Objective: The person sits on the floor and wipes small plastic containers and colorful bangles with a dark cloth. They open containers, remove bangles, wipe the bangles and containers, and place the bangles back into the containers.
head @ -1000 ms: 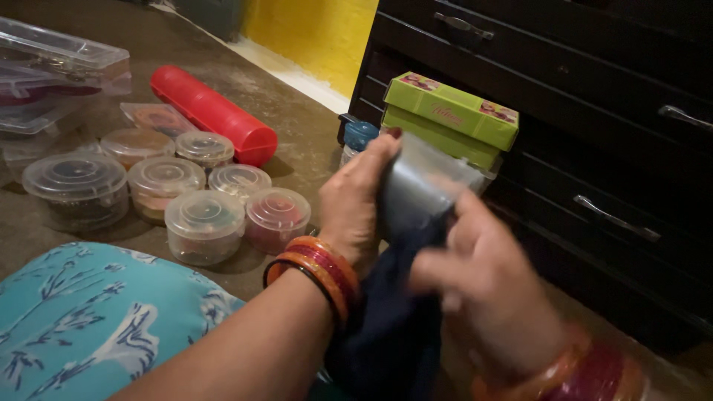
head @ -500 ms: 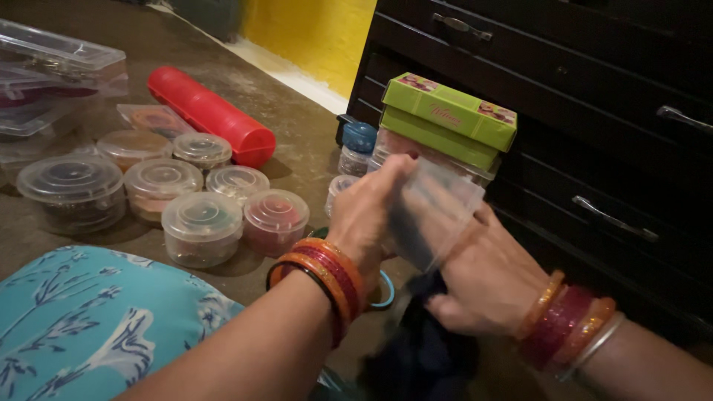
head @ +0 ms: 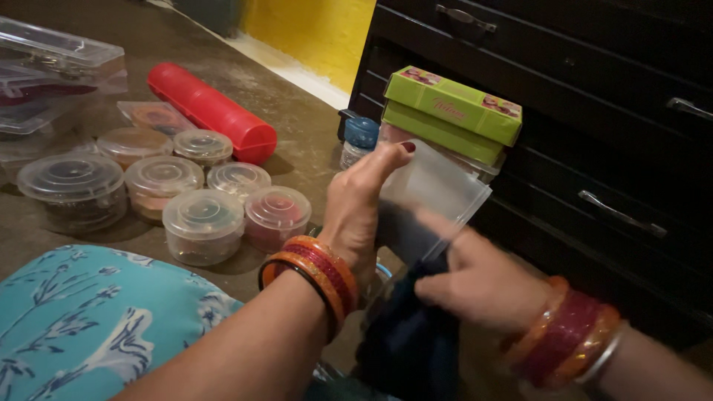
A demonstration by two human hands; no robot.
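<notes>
My left hand (head: 356, 212) grips the side of a clear plastic box (head: 431, 197), thumb up near its top corner. My right hand (head: 479, 286) presses a dark blue cloth (head: 412, 341) against the box's lower side, one finger stretched along the plastic. The cloth hangs down below both hands. Orange and red bangles ring both wrists. Behind the box stands a green cardboard box (head: 453, 115) on a clear container.
Several small round lidded tubs (head: 204, 223) sit on the brown floor at left, with a red cylinder (head: 212, 111) and clear flat cases (head: 52, 67) beyond. A blue-capped jar (head: 360, 137) stands by a dark drawer unit (head: 609, 141). My blue patterned knee (head: 89, 319) fills the lower left.
The cloth-holding right hand has gone down and come back up along the clear box. The left hand has kept its hold, the box shifting slightly.
</notes>
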